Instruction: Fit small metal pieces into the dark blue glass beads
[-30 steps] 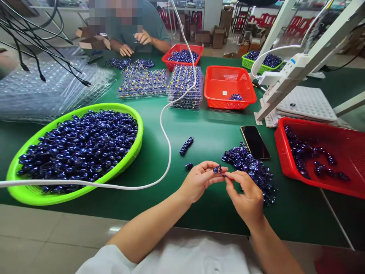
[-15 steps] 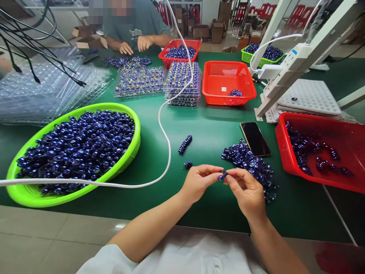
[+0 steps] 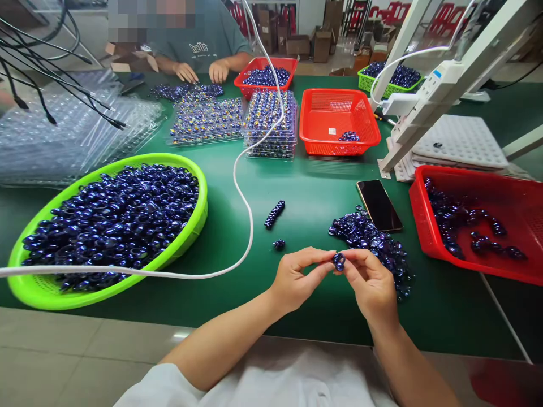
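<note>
Between the fingertips of both hands is a small, shiny dark-blue ring (image 3: 338,261). My left hand (image 3: 292,280) is closed in a pinch at its left side, and my right hand (image 3: 373,285) pinches it from the right. A loose pile of similar dark-blue pieces (image 3: 373,237) lies on the green table just behind my right hand. Beyond my left hand are a short row of stacked dark-blue pieces (image 3: 275,215) and a smaller cluster (image 3: 279,244). Fine details of the held ring are too small to make out.
A green basket (image 3: 202,212) full of dark-blue rings stands left, crossed by a white cable (image 3: 251,226). A phone (image 3: 379,204) and red basket (image 3: 418,212) are right. Farther back are a red basket (image 3: 303,135), filled clear trays (image 3: 271,127) and a co-worker (image 3: 199,51).
The ring has shifted slightly right and turned, so its opening shows more. My left fingertips have moved a little right with it. The co-worker's hand has shifted slightly.
</note>
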Available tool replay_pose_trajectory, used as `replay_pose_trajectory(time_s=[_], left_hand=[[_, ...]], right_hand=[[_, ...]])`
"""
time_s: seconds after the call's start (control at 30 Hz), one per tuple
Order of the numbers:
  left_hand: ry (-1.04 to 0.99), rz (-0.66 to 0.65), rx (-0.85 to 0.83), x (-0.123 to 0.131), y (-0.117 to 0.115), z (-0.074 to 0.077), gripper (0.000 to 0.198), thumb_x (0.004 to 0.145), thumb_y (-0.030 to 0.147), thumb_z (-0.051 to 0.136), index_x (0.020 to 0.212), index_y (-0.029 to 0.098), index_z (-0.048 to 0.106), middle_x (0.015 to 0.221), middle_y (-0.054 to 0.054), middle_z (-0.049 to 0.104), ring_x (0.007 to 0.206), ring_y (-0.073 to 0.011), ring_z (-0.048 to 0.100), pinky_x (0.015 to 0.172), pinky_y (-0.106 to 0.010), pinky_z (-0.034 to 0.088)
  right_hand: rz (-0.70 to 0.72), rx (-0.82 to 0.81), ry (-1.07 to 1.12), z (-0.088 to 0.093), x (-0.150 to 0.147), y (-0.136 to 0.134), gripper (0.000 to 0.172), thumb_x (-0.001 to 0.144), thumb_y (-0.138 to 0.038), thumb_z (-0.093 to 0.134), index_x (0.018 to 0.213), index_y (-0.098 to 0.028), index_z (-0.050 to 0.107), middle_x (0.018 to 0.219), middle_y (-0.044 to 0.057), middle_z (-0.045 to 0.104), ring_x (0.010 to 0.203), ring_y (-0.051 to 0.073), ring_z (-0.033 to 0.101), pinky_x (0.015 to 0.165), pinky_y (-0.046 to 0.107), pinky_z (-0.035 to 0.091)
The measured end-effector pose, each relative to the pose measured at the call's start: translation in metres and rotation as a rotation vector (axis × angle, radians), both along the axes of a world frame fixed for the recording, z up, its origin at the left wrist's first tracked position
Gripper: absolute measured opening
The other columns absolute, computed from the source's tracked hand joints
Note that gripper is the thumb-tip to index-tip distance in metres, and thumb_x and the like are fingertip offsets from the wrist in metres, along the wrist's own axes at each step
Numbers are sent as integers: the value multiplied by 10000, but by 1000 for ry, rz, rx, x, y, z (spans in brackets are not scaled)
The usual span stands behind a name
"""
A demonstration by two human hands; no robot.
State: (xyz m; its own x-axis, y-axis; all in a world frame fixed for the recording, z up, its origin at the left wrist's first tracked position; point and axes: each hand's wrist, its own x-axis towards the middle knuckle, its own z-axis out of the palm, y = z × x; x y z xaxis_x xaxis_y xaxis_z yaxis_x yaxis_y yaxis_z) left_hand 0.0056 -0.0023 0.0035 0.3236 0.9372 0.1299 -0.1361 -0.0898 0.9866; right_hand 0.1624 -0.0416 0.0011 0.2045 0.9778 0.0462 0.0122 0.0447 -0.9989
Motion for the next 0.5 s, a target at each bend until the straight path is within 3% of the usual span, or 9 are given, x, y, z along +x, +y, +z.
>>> replay_pose_trajectory(time_s=[0.23, 0.5], left_hand=[[77, 57, 19, 0, 0, -1, 116, 824, 262, 728, 894, 177, 767, 853, -86, 757, 772, -193, 695, 730, -296, 542], [110, -1, 220, -2, -5, 5, 117, 896, 160, 609, 957, 186, 706, 801, -59, 724, 738, -166, 669, 726, -285, 525]], right_hand=[[112, -40, 56, -1, 1, -1, 200, 874, -316, 682, 1058, -237, 676, 862, 14, 700, 709, 133, 686, 653, 267, 623], [214, -29, 171, -5, 5, 2, 156, 848, -308, 714, 979, -225, 710, 826, 15, 662, 634, 125, 643, 529, 261, 586]])
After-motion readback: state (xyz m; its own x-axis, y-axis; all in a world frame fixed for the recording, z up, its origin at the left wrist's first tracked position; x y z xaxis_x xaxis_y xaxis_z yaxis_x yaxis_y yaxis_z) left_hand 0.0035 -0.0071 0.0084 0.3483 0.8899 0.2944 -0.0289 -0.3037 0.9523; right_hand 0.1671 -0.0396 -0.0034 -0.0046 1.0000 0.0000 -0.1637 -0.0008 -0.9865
